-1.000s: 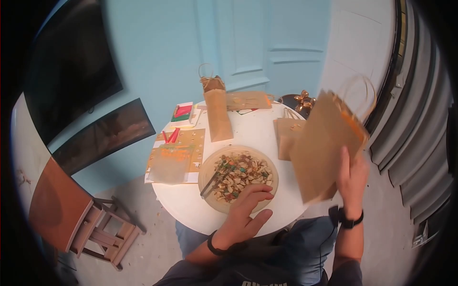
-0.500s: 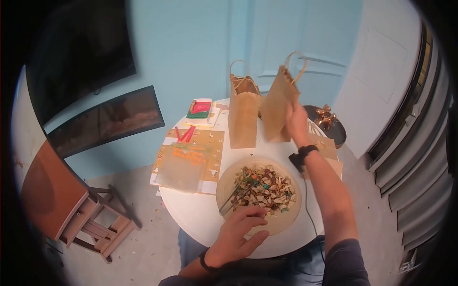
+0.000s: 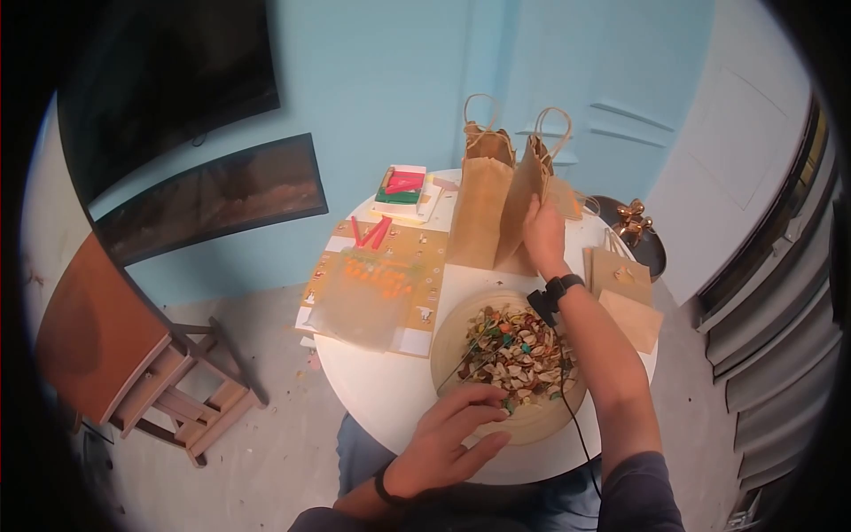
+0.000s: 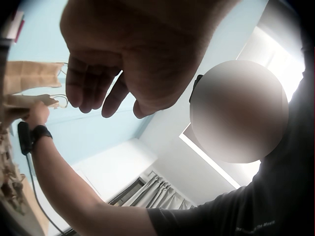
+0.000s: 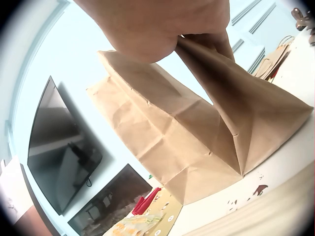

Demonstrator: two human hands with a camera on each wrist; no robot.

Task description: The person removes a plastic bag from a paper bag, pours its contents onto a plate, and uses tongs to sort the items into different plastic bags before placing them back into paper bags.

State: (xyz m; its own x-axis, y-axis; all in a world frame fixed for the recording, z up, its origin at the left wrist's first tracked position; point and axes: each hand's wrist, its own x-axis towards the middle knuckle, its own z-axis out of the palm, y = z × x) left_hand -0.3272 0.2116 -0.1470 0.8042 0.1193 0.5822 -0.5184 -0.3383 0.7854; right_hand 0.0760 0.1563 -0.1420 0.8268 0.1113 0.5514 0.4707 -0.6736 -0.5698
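Observation:
My right hand (image 3: 544, 235) pinches the side of a brown paper bag (image 3: 518, 213) with twisted handles, standing upright towards the back of the table. In the right wrist view, the thumb and fingers close over an edge of this bag (image 5: 241, 93). A second brown paper bag (image 3: 481, 208) stands right beside it on the left. My left hand (image 3: 443, 443) hovers at the near rim of a wide round bowl (image 3: 532, 429), fingers loosely bent and holding nothing. Inside the bowl lies a heap of dried mixed pieces (image 3: 527, 359), with dark chopsticks (image 3: 459, 365) along its left side.
A clear pouch (image 3: 359, 301) with orange print lies on a patterned sheet (image 3: 427, 266) at the left, near pink strips (image 3: 372, 234). Behind is a small box (image 3: 403, 188). Smaller paper bags (image 3: 620, 275) stand at the right. A cable (image 3: 581, 434) hangs from my right wrist.
My right hand has carried the bag from the right side of the table leftward and set it beside the other bag. The left hand has stayed by the bowl; the view has shifted.

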